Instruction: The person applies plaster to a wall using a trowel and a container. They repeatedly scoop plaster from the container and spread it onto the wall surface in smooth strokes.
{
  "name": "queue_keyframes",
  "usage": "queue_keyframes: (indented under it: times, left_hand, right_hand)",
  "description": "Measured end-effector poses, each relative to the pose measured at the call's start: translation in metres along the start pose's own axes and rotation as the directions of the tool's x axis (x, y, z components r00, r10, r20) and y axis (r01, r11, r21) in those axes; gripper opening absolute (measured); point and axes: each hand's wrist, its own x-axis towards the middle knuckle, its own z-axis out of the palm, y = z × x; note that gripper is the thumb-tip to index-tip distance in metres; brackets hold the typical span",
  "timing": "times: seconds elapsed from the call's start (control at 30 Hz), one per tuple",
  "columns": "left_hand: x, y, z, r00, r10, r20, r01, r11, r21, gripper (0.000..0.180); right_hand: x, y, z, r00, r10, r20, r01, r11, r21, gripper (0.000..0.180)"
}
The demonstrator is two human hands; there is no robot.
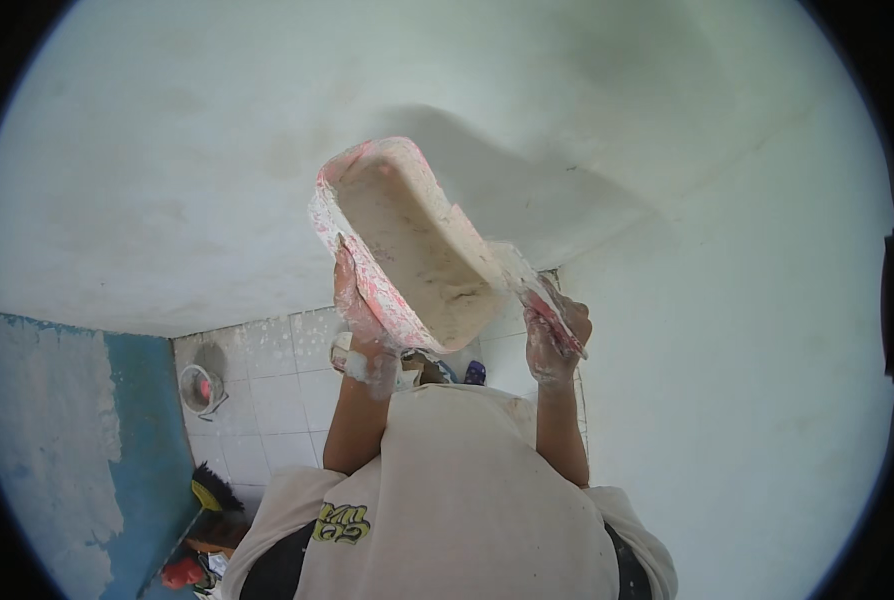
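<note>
My left hand [359, 312] is closed on the near left side of a long, rounded pink plastic tub [379, 286], crusted with white plaster. The tub is tilted, so its inside shows, coated with a pale smear. At the tub's right end, my right hand [557, 345] grips a plaster-covered putty knife [539, 296] with a reddish handle. The blade is against or just over the tub's rim; which of the two I cannot tell. White plaster coats both hands, and a pale band is around my left wrist.
A pale plastered wall [197, 180] rises ahead, meeting another pale wall [727, 420] at the right. At the left is a partly coated blue wall [147, 400]. A bucket [201, 389] stands on the white tiled floor [267, 390]. A broom head [212, 490] and clutter lie lower left.
</note>
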Motion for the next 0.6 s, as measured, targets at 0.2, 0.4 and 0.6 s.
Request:
queue_keyframes:
  times: [0.2, 0.4, 0.6]
  left_hand:
    - [-0.002, 0.023, -0.021, 1.0, -0.003, -0.003, 0.003, 1.0, -0.006, 0.051]
    - [0.005, 0.039, -0.049, 0.999, -0.03, -0.032, 0.029, 0.999, -0.042, 0.05]
    - [0.002, 0.063, -0.057, 0.998, -0.033, -0.058, 0.033, 0.999, 0.005, 0.057]
  right_hand:
    - [0.008, -0.004, 0.04, 0.997, -0.025, 0.073, 0.032, 0.995, -0.095, 0.043]
    - [0.001, 0.007, 0.071, 0.992, 0.006, 0.127, 0.013, 0.989, -0.149, 0.043]
    - [-0.008, 0.014, 0.093, 0.987, 0.04, 0.155, -0.017, 0.989, -0.148, 0.043]
